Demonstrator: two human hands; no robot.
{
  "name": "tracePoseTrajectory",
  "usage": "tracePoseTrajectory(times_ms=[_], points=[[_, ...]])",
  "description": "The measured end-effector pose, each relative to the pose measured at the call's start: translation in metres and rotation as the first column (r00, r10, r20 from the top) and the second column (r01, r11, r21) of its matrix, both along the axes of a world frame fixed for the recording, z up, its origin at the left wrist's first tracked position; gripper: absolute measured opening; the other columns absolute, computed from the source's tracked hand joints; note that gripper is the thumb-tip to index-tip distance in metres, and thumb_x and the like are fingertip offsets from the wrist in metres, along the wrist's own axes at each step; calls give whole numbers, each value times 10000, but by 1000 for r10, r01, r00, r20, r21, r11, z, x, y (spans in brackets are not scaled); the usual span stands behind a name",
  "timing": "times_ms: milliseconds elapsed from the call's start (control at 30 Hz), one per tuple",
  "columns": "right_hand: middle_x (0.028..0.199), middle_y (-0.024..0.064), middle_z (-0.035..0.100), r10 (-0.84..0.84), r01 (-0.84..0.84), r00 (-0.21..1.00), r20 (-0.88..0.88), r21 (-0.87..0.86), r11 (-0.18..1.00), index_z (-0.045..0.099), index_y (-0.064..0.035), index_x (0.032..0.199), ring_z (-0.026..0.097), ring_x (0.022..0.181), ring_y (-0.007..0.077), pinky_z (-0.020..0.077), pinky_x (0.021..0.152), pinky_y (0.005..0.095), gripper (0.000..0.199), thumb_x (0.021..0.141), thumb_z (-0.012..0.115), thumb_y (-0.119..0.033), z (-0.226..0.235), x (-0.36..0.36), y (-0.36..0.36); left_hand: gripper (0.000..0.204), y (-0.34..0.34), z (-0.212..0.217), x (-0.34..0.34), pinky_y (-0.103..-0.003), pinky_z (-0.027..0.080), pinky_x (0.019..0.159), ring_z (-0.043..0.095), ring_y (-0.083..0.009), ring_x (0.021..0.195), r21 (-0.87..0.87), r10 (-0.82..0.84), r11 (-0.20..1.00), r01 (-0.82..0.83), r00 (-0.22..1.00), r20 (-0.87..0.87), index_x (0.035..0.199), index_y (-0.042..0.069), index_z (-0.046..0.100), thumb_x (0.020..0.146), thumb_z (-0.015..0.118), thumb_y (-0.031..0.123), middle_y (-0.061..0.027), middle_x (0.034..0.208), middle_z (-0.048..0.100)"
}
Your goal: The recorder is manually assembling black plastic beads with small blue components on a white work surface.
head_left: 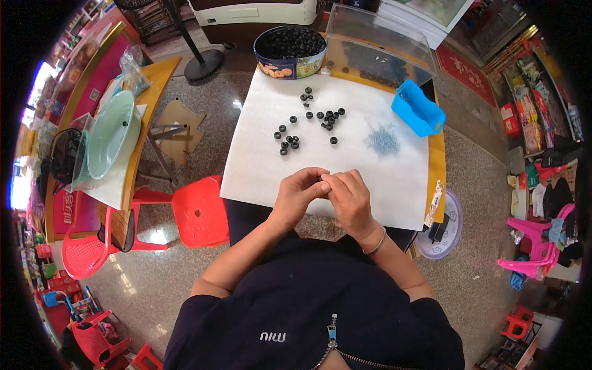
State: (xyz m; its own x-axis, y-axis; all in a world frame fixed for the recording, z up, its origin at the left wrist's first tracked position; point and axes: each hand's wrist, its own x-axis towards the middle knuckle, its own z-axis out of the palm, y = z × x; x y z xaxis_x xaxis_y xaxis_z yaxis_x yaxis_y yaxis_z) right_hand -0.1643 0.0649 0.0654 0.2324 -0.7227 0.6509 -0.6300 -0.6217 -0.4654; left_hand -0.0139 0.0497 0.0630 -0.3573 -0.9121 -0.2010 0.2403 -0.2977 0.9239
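Over the near edge of a white foam sheet (259, 179), my left hand (297, 196) and my right hand (350, 200) meet, fingertips pinched together. Whatever they hold is small and mostly covered by the fingers; only a dark speck shows. Several small black ring-shaped parts (333, 140) lie loose on the sheet in front of my hands. To their right is a scatter of tiny blue bits (383, 140). A round tin (290, 66) heaped with more black parts stands at the sheet's far edge.
A blue plastic basket (420, 111) sits at the sheet's right edge, near a clear bin (376, 43) holding black parts. On the left, a side table carries a pale green basin (111, 139). A red stool (200, 211) and a lilac basin (453, 231) flank the worktable.
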Motion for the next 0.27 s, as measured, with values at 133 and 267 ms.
tracePoseTrajectory(times_ms=[133, 267], points=[[851, 83, 565, 2, -8, 997, 76, 84, 996, 613, -6, 1005, 524, 762, 247, 459, 646, 342, 281, 729, 626, 43, -2, -2, 2, 294, -5, -16, 1, -282, 519, 786, 612, -149, 864, 72, -63, 995, 73, 989, -130, 1092, -66, 580, 881, 627, 132, -99, 964, 637], [873, 84, 566, 2, -17, 995, 103, 140, 990, 620, -22, 1025, 521, 787, 251, 457, 667, 351, 293, 741, 617, 50, -4, -3, 3, 277, -7, -32, -2, -285, 522, 795, 619, -168, 872, 148, -37, 986, 71, 975, -220, 1102, -64, 581, 892, 605, 115, -94, 982, 636]])
